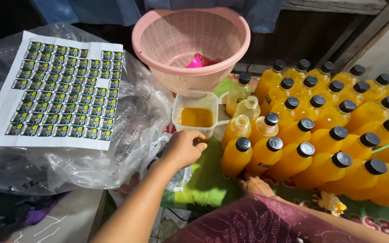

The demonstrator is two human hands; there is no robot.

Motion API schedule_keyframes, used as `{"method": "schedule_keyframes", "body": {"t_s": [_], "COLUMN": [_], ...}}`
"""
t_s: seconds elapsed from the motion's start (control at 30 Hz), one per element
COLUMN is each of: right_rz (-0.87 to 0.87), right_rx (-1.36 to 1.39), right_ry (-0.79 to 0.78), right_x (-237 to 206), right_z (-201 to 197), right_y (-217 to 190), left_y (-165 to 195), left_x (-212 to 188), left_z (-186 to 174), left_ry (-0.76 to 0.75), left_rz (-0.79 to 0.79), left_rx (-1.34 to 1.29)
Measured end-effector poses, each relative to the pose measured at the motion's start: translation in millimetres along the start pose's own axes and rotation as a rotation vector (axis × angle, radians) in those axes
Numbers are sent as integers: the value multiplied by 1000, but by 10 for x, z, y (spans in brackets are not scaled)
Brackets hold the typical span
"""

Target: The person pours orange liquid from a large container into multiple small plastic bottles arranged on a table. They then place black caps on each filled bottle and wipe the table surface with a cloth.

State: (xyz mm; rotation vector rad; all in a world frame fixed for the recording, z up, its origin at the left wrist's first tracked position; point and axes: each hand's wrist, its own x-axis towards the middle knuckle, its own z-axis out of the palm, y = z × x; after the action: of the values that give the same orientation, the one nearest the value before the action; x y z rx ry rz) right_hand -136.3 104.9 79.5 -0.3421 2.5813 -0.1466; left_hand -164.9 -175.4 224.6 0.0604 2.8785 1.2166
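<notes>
Left hand, fingers curled loosely, holding nothing visible, rests at the near rim of a clear tub w/ orange liquid. Right hand lies flat, mostly hidden; grip can't be told. Just right of the left fingers: capped bottles of orange juice, two uncapped. Risk: a nudge tips the tub or open bottles. Free room only on the green mat below the fingers; label sheet on plastic bags at left.

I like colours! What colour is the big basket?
Pink: the round basket shows best in the head view.
</notes>
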Motion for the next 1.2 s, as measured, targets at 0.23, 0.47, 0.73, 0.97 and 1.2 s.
{"method": "schedule_keyframes", "body": {"t_s": [0.23, 0.47, 0.73, 0.97, 1.2], "right_rz": [-357, -596, -613, -656, -576], "right_rx": [-79, 267, 71, 36, -72], "right_ry": [204, 708, 493, 457, 528], "right_x": [-445, -657, 117, 284, 295], "right_z": [-687, -2340, -2635, -2457, -2399], "right_y": [-92, -191, -134, -96, -200], "left_y": [140, 398, 432, 323, 278], "left_x": [247, 751, 996, 1014, 1084], "left_z": [128, 478, 836, 963, 990], "left_ry": [-38, -71, -153, -80, -32], "left_rz": [58, 78, -44, -69, -11], "left_rx": [35, 63, -1, -81, -76]}}
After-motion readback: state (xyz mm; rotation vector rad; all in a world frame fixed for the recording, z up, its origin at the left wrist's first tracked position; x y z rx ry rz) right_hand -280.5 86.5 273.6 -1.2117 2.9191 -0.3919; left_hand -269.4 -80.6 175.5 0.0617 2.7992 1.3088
